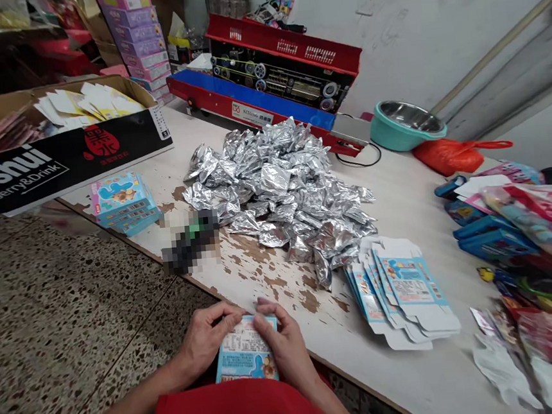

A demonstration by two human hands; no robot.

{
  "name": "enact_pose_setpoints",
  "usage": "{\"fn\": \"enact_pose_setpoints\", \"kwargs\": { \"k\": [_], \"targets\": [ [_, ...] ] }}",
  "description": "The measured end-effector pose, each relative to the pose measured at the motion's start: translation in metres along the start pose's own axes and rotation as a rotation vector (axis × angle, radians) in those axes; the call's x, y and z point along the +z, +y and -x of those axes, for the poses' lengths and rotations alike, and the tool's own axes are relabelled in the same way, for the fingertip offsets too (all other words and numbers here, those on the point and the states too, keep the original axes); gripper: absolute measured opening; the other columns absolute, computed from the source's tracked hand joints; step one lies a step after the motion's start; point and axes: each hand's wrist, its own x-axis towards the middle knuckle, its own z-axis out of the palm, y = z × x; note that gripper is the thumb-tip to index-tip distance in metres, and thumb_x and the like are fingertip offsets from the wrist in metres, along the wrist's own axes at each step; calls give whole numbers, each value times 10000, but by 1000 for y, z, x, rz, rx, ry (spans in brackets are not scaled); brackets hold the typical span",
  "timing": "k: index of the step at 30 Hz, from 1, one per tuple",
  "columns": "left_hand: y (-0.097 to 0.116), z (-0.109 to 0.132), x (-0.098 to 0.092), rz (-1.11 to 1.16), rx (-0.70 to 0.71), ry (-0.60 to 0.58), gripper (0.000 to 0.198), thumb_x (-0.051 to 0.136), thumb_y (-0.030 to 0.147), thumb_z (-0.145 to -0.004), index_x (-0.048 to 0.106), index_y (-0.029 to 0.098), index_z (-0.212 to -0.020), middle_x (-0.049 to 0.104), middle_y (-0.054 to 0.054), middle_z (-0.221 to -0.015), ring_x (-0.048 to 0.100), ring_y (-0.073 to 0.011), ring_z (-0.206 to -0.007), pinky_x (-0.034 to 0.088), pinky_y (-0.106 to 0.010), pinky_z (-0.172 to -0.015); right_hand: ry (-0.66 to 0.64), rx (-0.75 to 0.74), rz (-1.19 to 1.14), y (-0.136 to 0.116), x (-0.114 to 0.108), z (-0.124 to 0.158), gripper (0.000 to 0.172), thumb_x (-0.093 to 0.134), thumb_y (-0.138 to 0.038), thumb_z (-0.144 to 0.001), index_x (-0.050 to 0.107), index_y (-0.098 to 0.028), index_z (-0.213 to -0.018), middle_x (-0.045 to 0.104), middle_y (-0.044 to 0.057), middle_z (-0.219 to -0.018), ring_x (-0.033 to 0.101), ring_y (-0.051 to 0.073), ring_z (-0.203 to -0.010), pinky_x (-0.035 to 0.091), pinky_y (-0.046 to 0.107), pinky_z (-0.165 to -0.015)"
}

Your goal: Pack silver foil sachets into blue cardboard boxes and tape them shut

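Observation:
A light-blue printed carton [244, 355] is held between both hands just in front of the table's near edge. My left hand [209, 336] is closed on its upper left, with the thumb near the top edge. On the other side my right hand [282, 338] grips the upper right, thumb across the printed face. Beyond them lies a big heap of silver foil packets [278, 181]. Flattened blue and white cartons [403, 286] fan out to the right. Filled-out blue boxes [123, 198] are stacked at the left table edge.
A red sealing machine [266, 98] with a blue belt stands behind the heap. Left is a black printed cardboard box [106, 144] holding flat cartons. A teal basin [395, 138], a red plastic bag [450, 156] and mixed plastic packaging [539, 235] line the right.

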Motion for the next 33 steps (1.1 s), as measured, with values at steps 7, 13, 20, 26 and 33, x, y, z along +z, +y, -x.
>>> {"fn": "enact_pose_setpoints", "kwargs": {
  "k": [7, 13, 20, 26, 33],
  "targets": [
    [22, -25, -100, -180, 136, 560, 437, 609, 520, -781, 632, 165, -1035, 666, -83, -1037, 596, -210, -935, 454, -294, -828, -214, -67, 90, -34, 47, -54, 539, 747, -458, -676, 520, -196, -1088, 602, -33, -635, 545, 137, -557, 427, 233, -528],
    [22, -52, -163, -182, -48, 222, 458, 655, 504, -700, 664, 173, -1017, 651, -41, -851, 553, -169, -739, 393, -230, -595, -522, -307, 507, -32, 101, -101, 806, 800, -369, -624, 474, -327, -1359, 635, -39, -757, 565, 155, -694, 461, 284, -699],
    [38, -52, -141, -237, 124, 409, 231, 676, 389, -636, 653, 160, -659, 618, -33, -780, 559, -175, -782, 433, -259, -688, -469, -326, 823, -28, 119, -101, 944, 824, -371, -576, 374, -405, -1405, 594, -46, -637, 599, 208, -665, 426, 272, -622],
    [16, -36, -132, 87, -101, 420, 331, 711, 427, -589, 598, 131, -685, 636, -29, -613, 519, -112, -470, 403, -225, -460, -476, -309, 873, -36, 116, -100, 913, 826, -372, -591, 389, -424, -1391, 606, -37, -671, 608, 219, -707, 432, 287, -656],
    [17, -20, -120, 115, -81, 614, 355, 747, 428, -575, 608, 130, -708, 642, -19, -595, 577, -131, -508, 452, -224, -485, -157, -507, 613, -67, 70, -60, 725, 597, -473, -839, 310, -231, -1458, 655, 6, -728, 568, 180, -591, 476, 293, -622]
  ]
}}
